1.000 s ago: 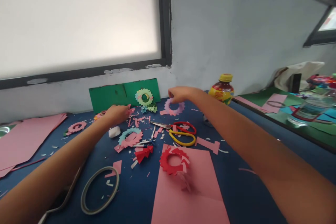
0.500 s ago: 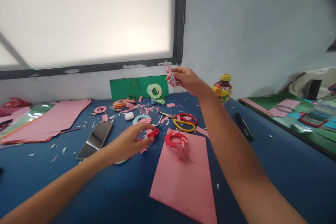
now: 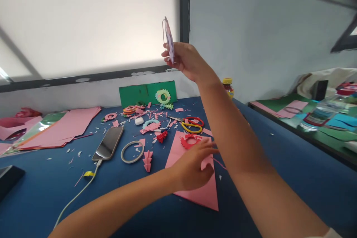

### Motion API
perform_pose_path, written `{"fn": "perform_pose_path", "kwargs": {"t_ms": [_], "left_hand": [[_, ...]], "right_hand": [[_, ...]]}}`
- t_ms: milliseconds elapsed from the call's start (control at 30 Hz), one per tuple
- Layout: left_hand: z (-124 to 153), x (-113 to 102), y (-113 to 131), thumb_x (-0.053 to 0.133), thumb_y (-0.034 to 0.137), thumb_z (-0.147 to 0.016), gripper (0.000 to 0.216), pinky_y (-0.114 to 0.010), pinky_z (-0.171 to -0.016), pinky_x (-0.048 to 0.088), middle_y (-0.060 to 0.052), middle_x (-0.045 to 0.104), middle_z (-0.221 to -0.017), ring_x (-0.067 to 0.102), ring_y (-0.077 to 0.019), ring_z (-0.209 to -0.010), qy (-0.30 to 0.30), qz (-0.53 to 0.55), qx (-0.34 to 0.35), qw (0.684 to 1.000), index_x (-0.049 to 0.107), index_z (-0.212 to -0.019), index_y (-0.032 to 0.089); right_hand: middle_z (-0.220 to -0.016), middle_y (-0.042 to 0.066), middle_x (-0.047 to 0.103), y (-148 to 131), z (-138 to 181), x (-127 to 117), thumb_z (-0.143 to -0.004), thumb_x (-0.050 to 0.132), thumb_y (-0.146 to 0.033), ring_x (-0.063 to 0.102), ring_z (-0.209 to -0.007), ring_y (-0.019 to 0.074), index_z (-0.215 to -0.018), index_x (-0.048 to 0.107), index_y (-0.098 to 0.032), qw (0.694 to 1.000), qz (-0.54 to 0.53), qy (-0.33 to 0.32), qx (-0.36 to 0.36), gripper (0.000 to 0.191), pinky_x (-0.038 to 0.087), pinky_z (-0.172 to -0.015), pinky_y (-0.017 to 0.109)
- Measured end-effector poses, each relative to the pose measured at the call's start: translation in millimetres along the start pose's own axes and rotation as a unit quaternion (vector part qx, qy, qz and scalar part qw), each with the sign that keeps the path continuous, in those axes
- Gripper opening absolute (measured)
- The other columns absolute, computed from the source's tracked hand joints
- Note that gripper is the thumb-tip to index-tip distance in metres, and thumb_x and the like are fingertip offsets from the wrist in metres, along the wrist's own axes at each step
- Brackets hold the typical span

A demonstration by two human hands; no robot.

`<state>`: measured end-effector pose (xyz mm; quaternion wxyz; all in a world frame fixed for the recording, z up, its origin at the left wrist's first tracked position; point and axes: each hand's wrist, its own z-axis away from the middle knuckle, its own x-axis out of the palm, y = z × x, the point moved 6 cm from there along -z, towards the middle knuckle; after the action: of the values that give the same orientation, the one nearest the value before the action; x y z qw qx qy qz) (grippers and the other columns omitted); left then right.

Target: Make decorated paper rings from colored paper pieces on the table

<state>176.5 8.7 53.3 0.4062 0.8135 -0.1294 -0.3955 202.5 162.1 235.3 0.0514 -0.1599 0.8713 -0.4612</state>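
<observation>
Lilac paper ornament [image 3: 169, 42], seemingly already shaped but not yet laid down, is grasped by the right hand [image 3: 184, 58] at twelve o'clock above the bench [image 3: 156, 215], while the left hand [image 3: 192, 167], fingers released, hovers over pink paper [image 3: 206, 197] at six.

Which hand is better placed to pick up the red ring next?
Probably the left hand: it appears low over the pink sheet, close to the red ring, and looks free. The right hand is raised high, its grip on the purple paper.
</observation>
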Motion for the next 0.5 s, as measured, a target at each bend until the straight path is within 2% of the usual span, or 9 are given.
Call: {"fn": "perform_pose_path", "kwargs": {"t_ms": [100, 200, 333, 433, 500], "left_hand": [[3, 20, 4, 0.045, -0.005, -0.065, 0.069, -0.03, -0.085, 0.046, -0.009, 0.051, -0.127, 0.049, -0.0203, -0.115, -0.052, 0.158, -0.066, 0.984, 0.039, -0.128, 0.022], [0, 37, 0, 0.051, -0.001, -0.067, 0.058, -0.023, -0.069, 0.048, -0.011, 0.058, -0.116, 0.057, -0.0206, -0.102, -0.08, 0.241, -0.111, 0.961, 0.046, -0.121, 0.018], [-8, 51, -16, 0.064, 0.016, -0.068, 0.032, -0.028, -0.074, 0.047, -0.011, 0.066, -0.097, 0.061, -0.0209, -0.087, -0.085, 0.297, -0.111, 0.944, 0.062, -0.1, 0.012], [-8, 62, -27, 0.065, 0.031, -0.069, 0.031, -0.031, -0.078, 0.047, -0.011, 0.067, -0.09, 0.061, -0.0214, -0.084, -0.101, 0.36, -0.138, 0.917, 0.065, -0.091, 0.01], [-4, 60, -33, 0.065, 0.031, -0.069, 0.027, -0.029, -0.075, 0.047, -0.009, 0.068, -0.084, 0.062, -0.0195, -0.079, -0.094, 0.318, -0.179, 0.926, 0.067, -0.087, 0.01]], "right_hand": [[-0.079, 0.0, 0.058, -3, -2, -4, -0.085, 0.048, -0.02, 0.055, -0.067, 0.0073, -0.072, 0.054, -0.019, 1.0, 0.006, 0.015, 0.005, 0.014, 0.049, -0.073, 0.019], [-0.081, 0.001, 0.058, -5, -3, -2, -0.085, 0.049, -0.022, 0.057, -0.073, 0.0088, -0.075, 0.054, -0.018, 1.0, 0.003, 0.012, 0.002, 0.012, 0.049, -0.076, 0.02], [-0.08, 0.0, 0.058, -8, -3, 1, -0.086, 0.048, -0.022, 0.058, -0.074, 0.008, -0.075, 0.053, -0.018, 1.0, 0.023, 0.007, 0.001, 0.013, 0.048, -0.076, 0.021], [-0.082, -0.001, 0.058, -12, -4, 1, -0.086, 0.049, -0.024, 0.058, -0.078, 0.0088, -0.077, 0.053, -0.017, 0.999, 0.049, -0.002, -0.013, 0.012, 0.048, -0.074, 0.021], [-0.08, -0.001, 0.058, -16, -4, 0, -0.087, 0.048, -0.023, 0.058, -0.077, 0.008, -0.078, 0.054, -0.016, 0.997, 0.072, -0.017, -0.023, 0.013, 0.048, -0.072, 0.02]]}}
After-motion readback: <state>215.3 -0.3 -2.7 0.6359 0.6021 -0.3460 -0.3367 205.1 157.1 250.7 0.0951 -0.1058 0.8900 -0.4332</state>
